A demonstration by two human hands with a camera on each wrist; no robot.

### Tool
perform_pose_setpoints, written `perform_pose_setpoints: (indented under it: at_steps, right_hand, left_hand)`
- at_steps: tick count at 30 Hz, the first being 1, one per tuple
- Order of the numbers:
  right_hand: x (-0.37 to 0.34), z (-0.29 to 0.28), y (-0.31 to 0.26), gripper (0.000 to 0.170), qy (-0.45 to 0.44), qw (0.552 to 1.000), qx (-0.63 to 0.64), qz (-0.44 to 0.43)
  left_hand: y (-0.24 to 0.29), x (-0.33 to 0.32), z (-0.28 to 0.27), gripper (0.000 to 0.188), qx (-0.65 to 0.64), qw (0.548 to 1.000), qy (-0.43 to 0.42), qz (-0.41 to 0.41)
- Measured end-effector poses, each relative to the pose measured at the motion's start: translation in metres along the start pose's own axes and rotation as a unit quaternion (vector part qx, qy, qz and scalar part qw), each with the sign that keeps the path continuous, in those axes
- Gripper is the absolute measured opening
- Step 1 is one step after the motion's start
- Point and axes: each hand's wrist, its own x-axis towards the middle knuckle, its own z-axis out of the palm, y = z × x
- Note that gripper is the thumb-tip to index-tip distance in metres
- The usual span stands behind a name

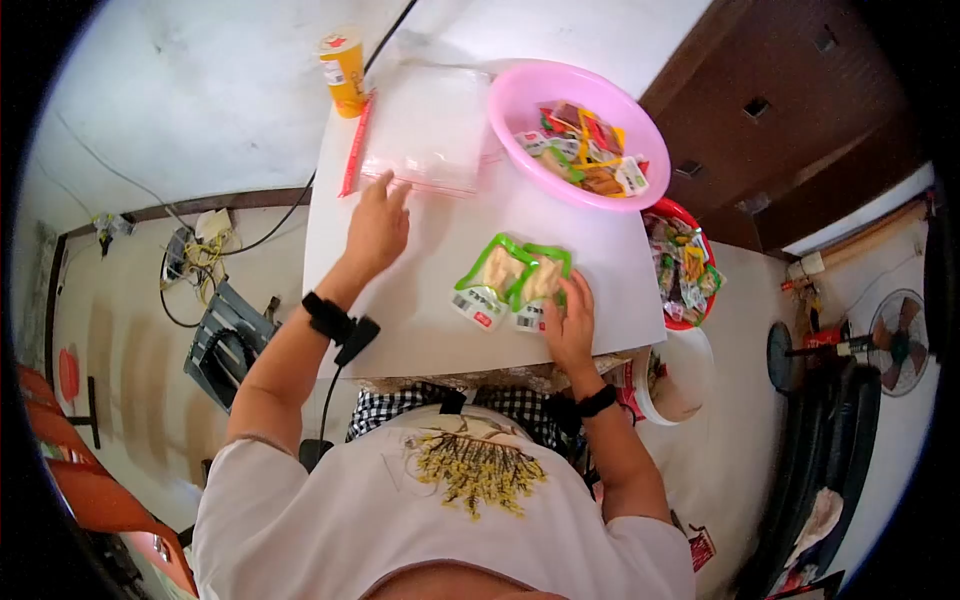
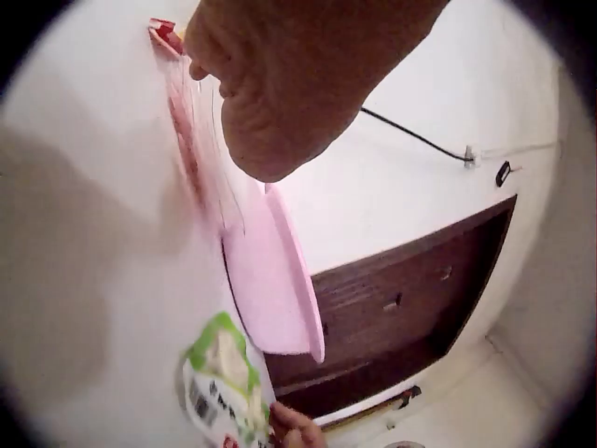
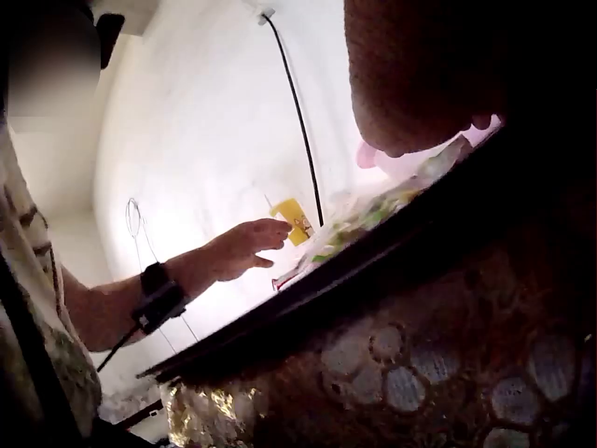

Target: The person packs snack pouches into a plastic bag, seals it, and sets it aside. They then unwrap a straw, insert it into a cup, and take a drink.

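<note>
Head view: I log two green-edged snack packets lying side by side on the white table, overlapping slightly. The right hand rests at the outer edge of the right packet, fingers relaxed and fairly straight, thumb apart from them. The left hand reaches to the near edge of the clear plastic bags, its fingers extended and spread; from the blurred left wrist view I cannot say for sure whether they touch the plastic. A red strip lies along the bags' left side, an orange cup just beyond it. Right of the bags I note a pink basin holding assorted packets; a red basin, also filled with packets, sits below the table's right edge.
</note>
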Motion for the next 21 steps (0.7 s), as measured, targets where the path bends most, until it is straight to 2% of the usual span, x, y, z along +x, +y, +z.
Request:
perform_pose_setpoints:
  at_steps: [1,3,6,10,12,17,20,21]
  right_hand:
    - [0.002,-0.004,0.002,0.043,0.011,1.000,-0.012,-0.006]
    - [0.017,-0.012,0.005,0.042,0.030,0.999,-0.035,-0.023]
    - [0.074,-0.050,-0.006,0.039,0.076,0.992,-0.014,-0.104]
    - [0.162,-0.065,-0.006,0.031,0.042,0.987,-0.029,-0.150]
    - [0.200,-0.055,-0.001,0.030,-0.035,0.992,-0.081,-0.092]
    - [0.266,-0.008,0.054,0.035,-0.169,0.969,-0.178,-0.015]
    - [0.279,0.004,0.059,0.039,-0.209,0.949,-0.237,-0.024]
    - [0.278,0.006,0.058,0.043,-0.179,0.956,-0.231,-0.027]
  left_hand:
    - [0.011,-0.011,0.003,0.042,-0.014,1.000,-0.022,0.005]
    - [0.022,-0.027,0.009,0.046,-0.018,0.994,-0.096,-0.046]
    - [0.034,-0.043,0.013,0.054,0.023,0.977,-0.172,-0.122]
    - [0.050,-0.050,0.018,0.058,0.106,0.972,-0.169,-0.121]
    - [0.054,-0.052,0.023,0.060,0.129,0.976,-0.142,-0.104]
    - [0.061,-0.044,0.018,0.061,0.133,0.973,-0.149,-0.117]
    - [0.061,-0.047,0.019,0.060,0.132,0.972,-0.151,-0.121]
    - [0.060,-0.047,0.020,0.060,0.131,0.973,-0.143,-0.122]
